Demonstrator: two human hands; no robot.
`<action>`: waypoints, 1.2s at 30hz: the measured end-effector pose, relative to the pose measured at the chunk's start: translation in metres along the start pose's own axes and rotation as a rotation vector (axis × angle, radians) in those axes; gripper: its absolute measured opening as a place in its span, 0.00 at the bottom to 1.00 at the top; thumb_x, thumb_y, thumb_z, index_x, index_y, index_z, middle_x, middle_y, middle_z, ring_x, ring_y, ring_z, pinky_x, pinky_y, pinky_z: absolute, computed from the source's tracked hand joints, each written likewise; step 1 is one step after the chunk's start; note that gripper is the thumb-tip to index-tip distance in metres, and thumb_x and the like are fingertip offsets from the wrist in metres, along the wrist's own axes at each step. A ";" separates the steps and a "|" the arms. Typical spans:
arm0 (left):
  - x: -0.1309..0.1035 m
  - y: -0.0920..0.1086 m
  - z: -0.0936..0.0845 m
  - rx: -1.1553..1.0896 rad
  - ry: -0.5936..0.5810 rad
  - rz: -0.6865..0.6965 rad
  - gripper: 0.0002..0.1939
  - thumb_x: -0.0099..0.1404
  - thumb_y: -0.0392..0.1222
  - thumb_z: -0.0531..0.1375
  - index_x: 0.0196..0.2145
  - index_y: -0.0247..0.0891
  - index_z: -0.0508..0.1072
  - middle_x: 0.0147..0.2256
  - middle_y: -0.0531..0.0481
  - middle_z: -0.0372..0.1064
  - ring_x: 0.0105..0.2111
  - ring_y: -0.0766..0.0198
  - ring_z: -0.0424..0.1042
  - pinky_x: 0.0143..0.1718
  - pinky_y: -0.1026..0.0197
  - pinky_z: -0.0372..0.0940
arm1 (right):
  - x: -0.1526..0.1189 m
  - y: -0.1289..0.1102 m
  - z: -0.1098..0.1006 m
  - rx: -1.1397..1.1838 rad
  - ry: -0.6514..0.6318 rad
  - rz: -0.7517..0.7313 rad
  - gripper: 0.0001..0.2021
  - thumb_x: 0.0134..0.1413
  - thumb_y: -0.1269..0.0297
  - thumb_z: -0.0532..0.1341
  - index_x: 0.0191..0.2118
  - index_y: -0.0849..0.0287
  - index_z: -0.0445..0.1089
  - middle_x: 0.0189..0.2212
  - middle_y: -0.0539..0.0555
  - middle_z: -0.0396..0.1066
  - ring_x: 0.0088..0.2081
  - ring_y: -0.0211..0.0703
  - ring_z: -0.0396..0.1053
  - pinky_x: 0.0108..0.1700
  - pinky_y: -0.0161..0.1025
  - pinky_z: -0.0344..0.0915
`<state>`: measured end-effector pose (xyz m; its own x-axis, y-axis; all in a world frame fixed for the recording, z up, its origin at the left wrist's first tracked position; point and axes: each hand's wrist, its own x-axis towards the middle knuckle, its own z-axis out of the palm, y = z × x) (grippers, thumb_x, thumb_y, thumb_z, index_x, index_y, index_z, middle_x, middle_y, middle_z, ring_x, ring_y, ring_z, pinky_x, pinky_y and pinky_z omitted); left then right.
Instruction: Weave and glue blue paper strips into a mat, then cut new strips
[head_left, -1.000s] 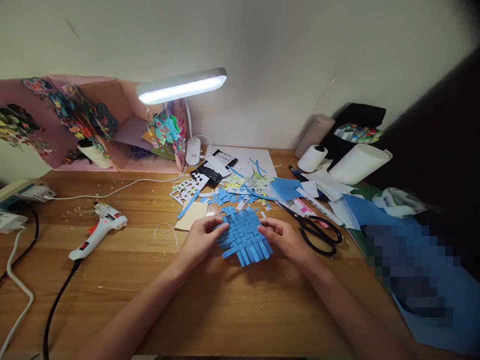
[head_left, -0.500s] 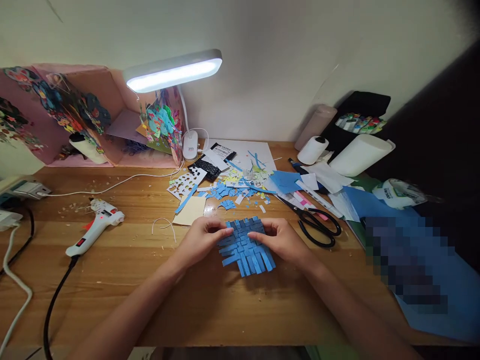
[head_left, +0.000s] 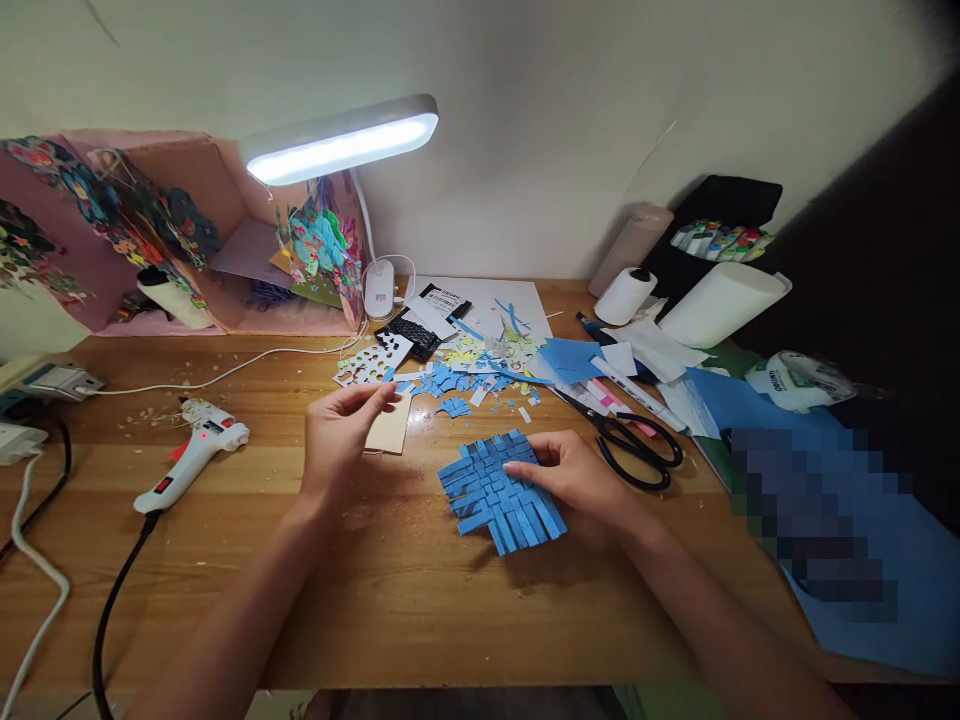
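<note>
A mat woven from blue paper strips point(head_left: 495, 490), with loose strip ends along its lower and left sides, is held above the wooden table. My right hand point(head_left: 566, 470) pinches its upper right edge, thumb on top and fingers beneath. Up and to the left, my left hand point(head_left: 345, 430) is over a cream card point(head_left: 388, 425), thumb and fingers pressed together. A blue paper strip point(head_left: 390, 374) shows just past those fingertips, the rest of it hidden behind the hand. Whether the fingers grip that strip cannot be seen.
Blue and yellow paper scraps point(head_left: 450, 380) lie beyond the mat. Black-handled scissors point(head_left: 637, 450) rest at right, a corded glue gun point(head_left: 187, 455) at left. A lit lamp point(head_left: 345, 140) hangs above. Paper rolls point(head_left: 724, 305) and a decorated pink box point(head_left: 225, 230) stand behind.
My left hand has let go of the woven mat and moved up and left to the cream card and blue strip. My right hand keeps the mat, which has turned slightly.
</note>
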<state>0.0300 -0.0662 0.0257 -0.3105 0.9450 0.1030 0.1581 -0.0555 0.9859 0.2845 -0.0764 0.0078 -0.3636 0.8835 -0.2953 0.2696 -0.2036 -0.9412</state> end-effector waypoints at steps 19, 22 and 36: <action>-0.039 -0.015 0.030 0.412 -0.741 0.177 0.20 0.63 0.48 0.54 0.18 0.34 0.66 0.17 0.56 0.54 0.20 0.71 0.52 0.22 0.67 0.46 | -0.001 0.003 0.019 0.008 -0.115 -0.012 0.11 0.44 0.60 0.65 0.32 0.61 0.76 0.30 0.52 0.76 0.32 0.45 0.72 0.34 0.38 0.67; -0.037 -0.011 0.030 0.349 -0.843 0.100 0.20 0.65 0.46 0.51 0.21 0.33 0.69 0.19 0.55 0.58 0.21 0.70 0.54 0.22 0.66 0.48 | -0.002 0.002 0.018 0.015 -0.123 0.006 0.11 0.44 0.60 0.65 0.32 0.62 0.75 0.30 0.52 0.76 0.31 0.44 0.72 0.33 0.38 0.67; -0.008 -0.009 0.014 0.033 -0.252 0.023 0.15 0.60 0.49 0.58 0.38 0.34 0.74 0.34 0.45 0.74 0.34 0.63 0.71 0.38 0.61 0.64 | 0.000 0.009 0.011 0.018 -0.119 0.030 0.14 0.43 0.57 0.66 0.34 0.62 0.76 0.33 0.54 0.77 0.33 0.47 0.74 0.34 0.39 0.69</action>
<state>0.0440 -0.0687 0.0146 -0.0638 0.9943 0.0851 0.1938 -0.0713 0.9784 0.2772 -0.0823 -0.0024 -0.4591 0.8207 -0.3401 0.2661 -0.2381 -0.9341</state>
